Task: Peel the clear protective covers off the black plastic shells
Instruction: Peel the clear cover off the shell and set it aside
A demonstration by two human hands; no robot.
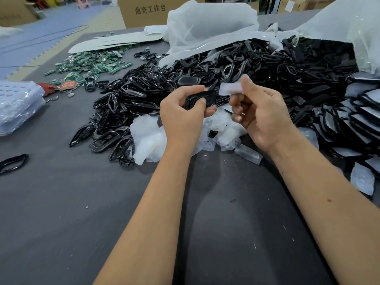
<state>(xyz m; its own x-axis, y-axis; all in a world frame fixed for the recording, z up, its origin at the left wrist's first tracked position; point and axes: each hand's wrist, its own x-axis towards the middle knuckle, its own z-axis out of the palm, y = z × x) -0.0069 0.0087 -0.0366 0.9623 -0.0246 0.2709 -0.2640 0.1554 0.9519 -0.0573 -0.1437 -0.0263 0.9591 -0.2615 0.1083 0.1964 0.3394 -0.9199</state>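
My left hand (181, 114) grips a black plastic shell (202, 98) above the dark table. Just to its right, my right hand (261, 112) pinches a clear protective cover (230, 88) between thumb and forefinger; the cover is held a little apart from the shell. Below both hands lies a heap of peeled clear covers (150, 136). A large pile of black shells and frames (131, 99) spreads behind and to the left. On the right, shells still wearing covers (362, 120) are stacked in rows.
Green circuit boards (92, 62) are scattered at the back left. Big white plastic bags (207, 23) spill black parts at the back. A blue-white plastic bundle (18, 105) sits at the left edge, and one lone black frame (13, 162) lies near it.
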